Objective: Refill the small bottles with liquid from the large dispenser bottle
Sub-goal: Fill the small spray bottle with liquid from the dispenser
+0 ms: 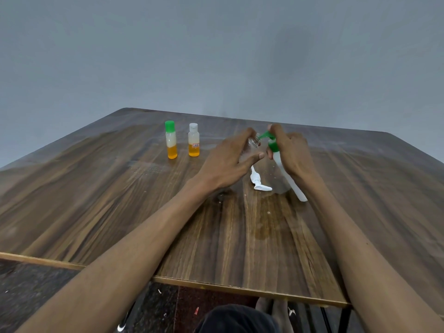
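Two grips clenched, left [230,157] round one clear bottle [254,141], right [289,150] round one green pump [272,144]; left of them two capped bottles [171,143], bare table [120,200] around.

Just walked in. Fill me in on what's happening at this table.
A person is refilling small bottles. The left hand holds a small clear bottle, tilted, with its open mouth at the green spout of a pump dispenser gripped by the right hand. Two capped small bottles, one green-capped and one white-capped, stand to the left on the wooden table, each holding orange liquid. A white pump head lies on the table between the arms.
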